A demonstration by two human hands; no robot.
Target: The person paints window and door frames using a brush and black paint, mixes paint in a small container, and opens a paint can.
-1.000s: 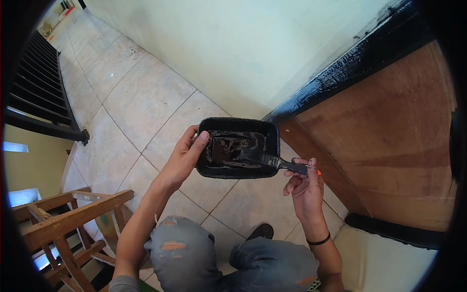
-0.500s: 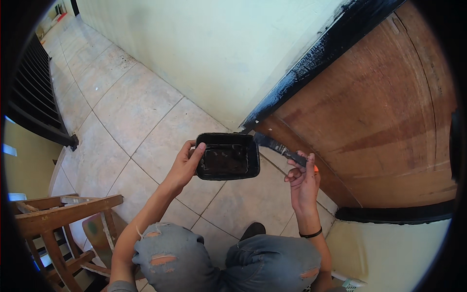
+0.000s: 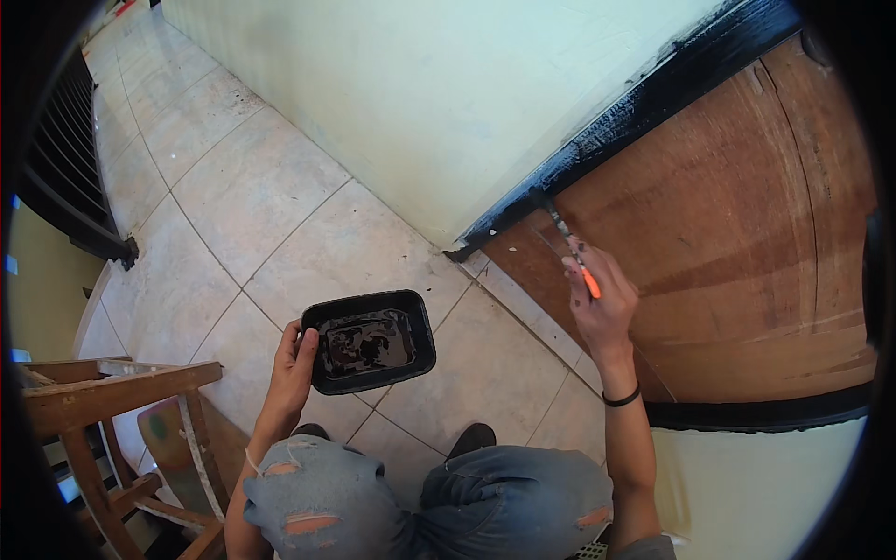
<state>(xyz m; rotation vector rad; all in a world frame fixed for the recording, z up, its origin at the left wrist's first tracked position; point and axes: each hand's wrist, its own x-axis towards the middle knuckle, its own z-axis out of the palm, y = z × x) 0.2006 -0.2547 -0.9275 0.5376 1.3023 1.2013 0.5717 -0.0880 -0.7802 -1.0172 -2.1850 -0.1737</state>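
My left hand [image 3: 291, 371] grips the left edge of a black rectangular paint tray [image 3: 425, 341], thumb over its rim. Dark wet paint [image 3: 371, 343] covers part of the tray's bottom. In my right hand [image 3: 605, 294] is a paintbrush [image 3: 571, 238] with an orange handle end and a paint-smeared shaft. Its dark bristles touch the black door frame [image 3: 607, 135], near the frame's lower part. The paint on that frame looks patchy, with pale streaks along the wall side.
A brown wooden door [image 3: 719, 215] fills the right, beside a pale wall [image 3: 373, 103]. Floor tiles [image 3: 261, 196] spread beneath me. At lower left stands a wooden ladder-like frame [image 3: 121, 397]; beyond it is a black metal railing [image 3: 70, 177]. My bent knees [image 3: 322, 495] are close below the tray.
The brush has left the tray's right edge and risen to the door frame with my right hand. My left hand has lowered the tray and drawn it left.
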